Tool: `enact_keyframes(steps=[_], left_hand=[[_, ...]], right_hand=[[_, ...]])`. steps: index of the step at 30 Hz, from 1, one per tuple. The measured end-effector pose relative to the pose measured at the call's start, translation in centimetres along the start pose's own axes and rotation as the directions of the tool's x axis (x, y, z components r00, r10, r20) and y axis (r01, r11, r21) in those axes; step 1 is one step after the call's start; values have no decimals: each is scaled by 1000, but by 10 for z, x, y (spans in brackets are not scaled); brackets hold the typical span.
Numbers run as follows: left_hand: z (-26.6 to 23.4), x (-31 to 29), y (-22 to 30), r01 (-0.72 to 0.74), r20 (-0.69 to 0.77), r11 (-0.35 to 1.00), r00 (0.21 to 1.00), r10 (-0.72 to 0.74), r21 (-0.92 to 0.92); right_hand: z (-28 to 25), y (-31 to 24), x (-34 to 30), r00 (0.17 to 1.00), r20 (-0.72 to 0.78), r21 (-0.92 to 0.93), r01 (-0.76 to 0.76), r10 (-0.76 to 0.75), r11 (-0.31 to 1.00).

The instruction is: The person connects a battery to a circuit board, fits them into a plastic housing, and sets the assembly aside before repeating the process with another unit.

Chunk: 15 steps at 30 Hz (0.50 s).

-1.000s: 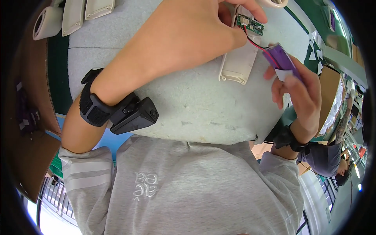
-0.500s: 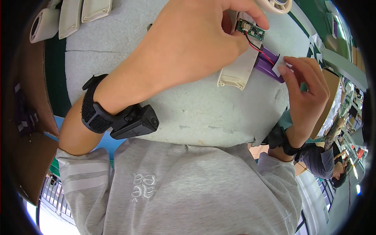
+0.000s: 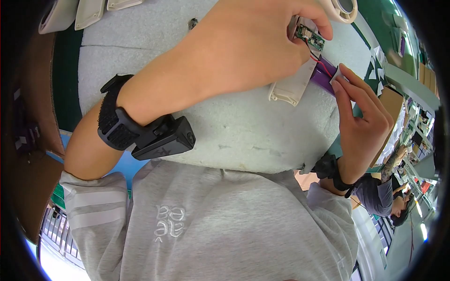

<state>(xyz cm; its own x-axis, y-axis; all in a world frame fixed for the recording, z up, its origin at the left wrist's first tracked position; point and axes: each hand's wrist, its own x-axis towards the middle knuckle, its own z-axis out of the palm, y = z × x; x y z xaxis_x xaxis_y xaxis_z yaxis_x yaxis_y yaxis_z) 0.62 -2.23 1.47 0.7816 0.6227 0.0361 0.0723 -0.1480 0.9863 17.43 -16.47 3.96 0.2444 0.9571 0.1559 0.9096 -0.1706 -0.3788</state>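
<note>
My left hand [image 3: 269, 44] reaches across the foam, its thumb and forefinger closed around a small green circuit board [image 3: 311, 38] at the end of a beige plastic casing [image 3: 291, 89]. Red and black wires [image 3: 320, 62] run from the board to a purple-wrapped battery pack [image 3: 322, 78] beside the casing. Over on the right, my right hand [image 3: 363, 110] pinches a small greyish-white pad [image 3: 335, 75] at the battery's outer end. Part of the casing is hidden under my left hand.
A thick white foam block [image 3: 229, 133] forms the work surface. Beige casing parts [image 3: 90, 14] lie at the upper left, and a white ring-shaped part [image 3: 346, 11] at the upper right. Cardboard boxes [image 3: 40, 187] stand left; another person [image 3: 380, 194] is at far right.
The view has shifted slightly. My right fingers have straightened and now press the pad closer against the battery's end. My left hand keeps its hold at the board.
</note>
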Motion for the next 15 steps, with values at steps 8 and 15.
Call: enact_keyframes(steps=[8, 15], left_hand=[[1, -2, -3, -79, 2, 997, 997, 79, -10], [1, -5, -6, -75, -6, 997, 997, 75, 27]], right_hand=[[-13, -6, 7, 986, 121, -121, 133, -118, 984], [-4, -13, 8, 974, 163, -237, 192, -155, 952]])
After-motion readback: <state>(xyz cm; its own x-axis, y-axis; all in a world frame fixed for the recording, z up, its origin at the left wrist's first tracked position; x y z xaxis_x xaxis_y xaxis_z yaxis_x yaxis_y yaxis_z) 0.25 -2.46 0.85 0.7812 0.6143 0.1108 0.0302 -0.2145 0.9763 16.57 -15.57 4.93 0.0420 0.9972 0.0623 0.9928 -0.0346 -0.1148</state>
